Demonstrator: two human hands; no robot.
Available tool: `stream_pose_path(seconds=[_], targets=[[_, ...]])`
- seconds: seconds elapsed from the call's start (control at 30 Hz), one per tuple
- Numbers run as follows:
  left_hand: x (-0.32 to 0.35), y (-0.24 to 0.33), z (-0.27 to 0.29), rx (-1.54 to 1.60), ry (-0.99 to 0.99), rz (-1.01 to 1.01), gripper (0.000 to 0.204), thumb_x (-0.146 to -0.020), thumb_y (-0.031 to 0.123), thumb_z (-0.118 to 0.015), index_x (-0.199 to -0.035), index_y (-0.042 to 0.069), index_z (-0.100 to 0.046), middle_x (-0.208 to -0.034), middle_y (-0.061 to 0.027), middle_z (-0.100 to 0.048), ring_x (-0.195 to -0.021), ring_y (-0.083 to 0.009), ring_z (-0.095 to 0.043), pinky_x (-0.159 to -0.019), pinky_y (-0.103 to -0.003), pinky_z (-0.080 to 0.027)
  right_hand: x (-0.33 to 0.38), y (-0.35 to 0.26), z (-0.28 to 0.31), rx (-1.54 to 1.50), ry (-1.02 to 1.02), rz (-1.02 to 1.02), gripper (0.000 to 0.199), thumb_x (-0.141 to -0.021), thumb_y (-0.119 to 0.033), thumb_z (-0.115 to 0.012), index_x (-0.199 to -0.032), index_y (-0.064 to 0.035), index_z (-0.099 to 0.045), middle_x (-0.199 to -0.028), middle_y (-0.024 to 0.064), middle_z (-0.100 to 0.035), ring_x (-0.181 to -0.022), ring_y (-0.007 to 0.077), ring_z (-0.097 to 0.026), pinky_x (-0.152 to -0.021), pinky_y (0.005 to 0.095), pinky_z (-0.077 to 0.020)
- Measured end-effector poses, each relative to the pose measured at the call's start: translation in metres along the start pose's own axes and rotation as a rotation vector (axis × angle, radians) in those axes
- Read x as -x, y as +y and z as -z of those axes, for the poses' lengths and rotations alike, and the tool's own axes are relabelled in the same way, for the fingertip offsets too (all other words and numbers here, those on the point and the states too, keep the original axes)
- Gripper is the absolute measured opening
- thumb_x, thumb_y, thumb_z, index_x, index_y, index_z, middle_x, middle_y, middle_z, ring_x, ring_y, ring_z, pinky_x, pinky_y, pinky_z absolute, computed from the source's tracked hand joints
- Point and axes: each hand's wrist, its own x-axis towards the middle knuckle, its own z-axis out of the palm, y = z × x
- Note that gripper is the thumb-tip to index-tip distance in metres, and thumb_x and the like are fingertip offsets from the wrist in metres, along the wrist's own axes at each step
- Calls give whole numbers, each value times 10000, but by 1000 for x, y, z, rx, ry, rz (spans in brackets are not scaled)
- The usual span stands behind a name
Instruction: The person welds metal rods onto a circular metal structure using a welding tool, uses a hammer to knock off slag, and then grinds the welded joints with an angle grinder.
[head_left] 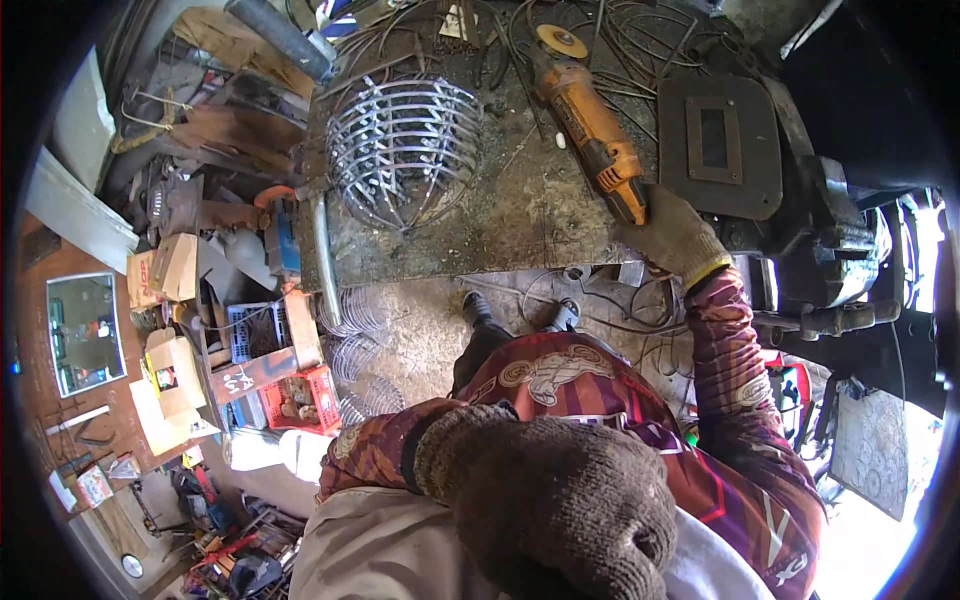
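My right hand [677, 238], in a worn grey-brown glove, is closed around the rear end of an orange angle grinder [590, 120]. The grinder lies on the worktable with its disc [562, 41] pointing to the far side. Left of it stands a rounded cage of welded metal bars [405, 145]. Close up at the bottom, my left hand [560, 500], in a dark knit glove, is raised in front of my body. Its fingers look curled together, and whatever they hold, if anything, is hidden.
A welding mask [720, 150] lies at the worktable's [530, 215] right side. Cables [640, 40] tangle along the far edge. A metal pipe [325, 255] sticks out at the near left corner. Bent wire rings [355, 355] and a red crate [302, 400] are on the left.
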Motion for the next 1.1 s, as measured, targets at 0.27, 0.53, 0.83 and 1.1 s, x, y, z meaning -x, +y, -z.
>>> stream_pose_path(seconds=[0.27, 0.53, 0.83, 1.1], targets=[[65, 32, 7, -102, 369, 313, 227, -869, 139, -777, -1047, 23, -696, -950, -130, -740, -885, -334, -752, -771, -447, -601, 2, 2, -7, -981, -301, -216, 546, -869, -261, -735, -1299, 45, -595, -970, 114, -704, -776, 174, -689, -709, 293, -582], [141, -5, 42, -162, 805, 579, 231, -994, 146, -681, -1180, 9, -672, -966, -89, -695, -890, -169, -664, -826, -344, -566, 20, -45, -25, -1526, -314, -205, 435, -919, -164, -677, -1280, 59, -581, -911, 83, -679, -724, 152, -668, -685, 284, -594], [122, -44, 65, -510, 1017, 1107, 622, -854, 362, -857, -1277, 15, -561, -1108, -99, -673, -993, -152, -674, -855, -325, -570, 88, -44, -33, -698, -151, -160, 546, -784, -117, -728, -1282, 43, -568, -1042, 114, -686, -894, 203, -665, -797, 336, -545], [115, -92, 43, 335, 1494, 499, 535, -835, 239, -896, -1224, 41, -587, -987, -53, -709, -884, -164, -709, -788, -333, -595, 157, -4, -94, 5, 384, 75, 750, -788, -73, -733, -1463, 64, -437, -1286, 290, -612, -1182, 430, -637, -1014, 485, -511]])
